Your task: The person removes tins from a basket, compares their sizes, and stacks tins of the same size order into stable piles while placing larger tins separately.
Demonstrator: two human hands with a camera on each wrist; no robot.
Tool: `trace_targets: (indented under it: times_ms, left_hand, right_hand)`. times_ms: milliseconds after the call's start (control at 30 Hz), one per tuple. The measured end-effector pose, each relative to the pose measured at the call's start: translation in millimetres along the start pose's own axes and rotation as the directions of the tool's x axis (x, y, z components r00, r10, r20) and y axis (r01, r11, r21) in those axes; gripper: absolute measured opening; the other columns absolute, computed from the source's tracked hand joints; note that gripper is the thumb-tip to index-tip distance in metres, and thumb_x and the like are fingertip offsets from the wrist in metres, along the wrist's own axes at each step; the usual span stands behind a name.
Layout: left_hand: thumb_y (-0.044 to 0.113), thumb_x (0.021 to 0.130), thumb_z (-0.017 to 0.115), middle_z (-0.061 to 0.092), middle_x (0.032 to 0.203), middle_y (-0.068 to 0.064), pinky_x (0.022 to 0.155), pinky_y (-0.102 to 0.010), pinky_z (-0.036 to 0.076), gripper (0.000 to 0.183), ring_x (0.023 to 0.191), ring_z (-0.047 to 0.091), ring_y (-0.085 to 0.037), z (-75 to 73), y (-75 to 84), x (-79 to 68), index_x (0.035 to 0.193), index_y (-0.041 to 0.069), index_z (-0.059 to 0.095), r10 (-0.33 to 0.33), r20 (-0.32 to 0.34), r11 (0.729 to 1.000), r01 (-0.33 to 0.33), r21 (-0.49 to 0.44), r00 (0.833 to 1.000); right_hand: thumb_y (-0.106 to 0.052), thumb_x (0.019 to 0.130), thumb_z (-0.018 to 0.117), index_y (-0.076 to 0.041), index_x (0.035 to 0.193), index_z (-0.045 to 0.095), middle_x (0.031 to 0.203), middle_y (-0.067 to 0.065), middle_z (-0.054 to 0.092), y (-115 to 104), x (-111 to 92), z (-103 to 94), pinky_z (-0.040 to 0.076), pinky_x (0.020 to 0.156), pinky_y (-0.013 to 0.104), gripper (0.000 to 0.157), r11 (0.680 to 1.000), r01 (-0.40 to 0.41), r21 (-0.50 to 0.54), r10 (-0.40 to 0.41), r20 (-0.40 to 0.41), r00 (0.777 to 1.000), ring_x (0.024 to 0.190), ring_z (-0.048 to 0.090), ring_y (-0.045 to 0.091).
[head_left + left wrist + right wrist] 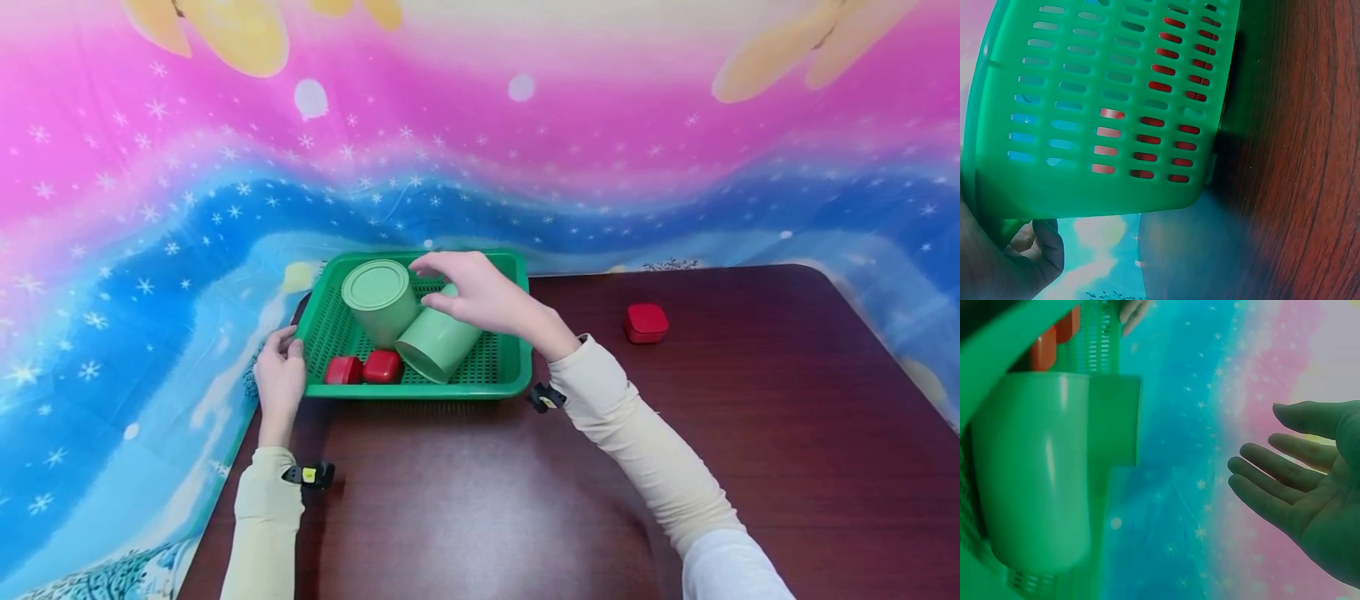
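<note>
A green plastic basket (420, 390) stands on the table. Inside it are two pale green cylindrical cans: an upright can (377, 287) with its round end up, and a can (442, 337) lying tilted beside it. Two small red boxes (382, 367) sit at the basket's near left corner. My left hand (281, 371) grips the basket's left rim, fingers curled under it in the left wrist view. My right hand (480, 287) hovers over the cans, its fingers spread apart; in the right wrist view that hand (1310, 487) holds nothing.
Another small red box (647, 323) is on the dark brown wooden table (480, 500), right of the basket. A colourful patterned cloth (600, 167) hangs behind the table and along its left side.
</note>
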State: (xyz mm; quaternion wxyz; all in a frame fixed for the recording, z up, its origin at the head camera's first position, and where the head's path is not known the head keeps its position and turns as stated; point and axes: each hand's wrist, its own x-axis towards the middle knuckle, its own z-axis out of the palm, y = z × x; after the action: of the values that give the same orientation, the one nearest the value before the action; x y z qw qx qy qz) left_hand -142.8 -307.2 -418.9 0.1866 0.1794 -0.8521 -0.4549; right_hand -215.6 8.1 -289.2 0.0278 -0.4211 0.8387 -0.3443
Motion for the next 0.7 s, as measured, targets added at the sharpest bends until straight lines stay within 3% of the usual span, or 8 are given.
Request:
trace_targets:
  times_ms: [167,367,700]
  left_hand:
    - [0.019,0.112,0.043,0.059,0.141,-0.023,0.083,-0.037,0.041,0.042,0.112,0.058,-0.028,0.5,-0.7,0.7,0.150,0.003,0.053,-0.006,-0.010,1.000,0.006,0.000,1.000]
    - [0.017,0.112,0.044,0.061,0.138,-0.023,0.081,-0.036,0.042,0.041,0.106,0.056,-0.024,1.9,-0.4,0.9,0.149,0.002,0.054,0.005,-0.012,1.000,-0.005,-0.002,1.000]
    - [0.018,0.112,0.043,0.060,0.140,-0.023,0.082,-0.036,0.041,0.041,0.105,0.056,-0.024,1.5,0.8,0.1,0.149,0.002,0.054,0.000,-0.012,1.000,0.000,-0.004,1.000]
  right_hand:
    - [-0.012,0.101,0.069,-0.001,0.145,0.057,0.142,0.013,0.062,1,7,16.2,0.044,0.108,0.032,0.047,1.000,0.017,0.019,-0.018,0.048,0.999,0.130,0.058,0.021]
    - [-0.010,0.100,0.070,0.002,0.144,0.057,0.139,0.015,0.064,0,15,34.5,0.046,0.107,0.032,0.047,1.000,0.028,-0.004,-0.027,0.107,0.994,0.127,0.061,0.024]
    - [-0.008,0.100,0.067,0.001,0.146,0.054,0.142,0.014,0.061,-2,34,72.8,0.045,0.107,0.033,0.048,1.000,0.015,-0.006,-0.013,0.233,0.972,0.129,0.059,0.024]
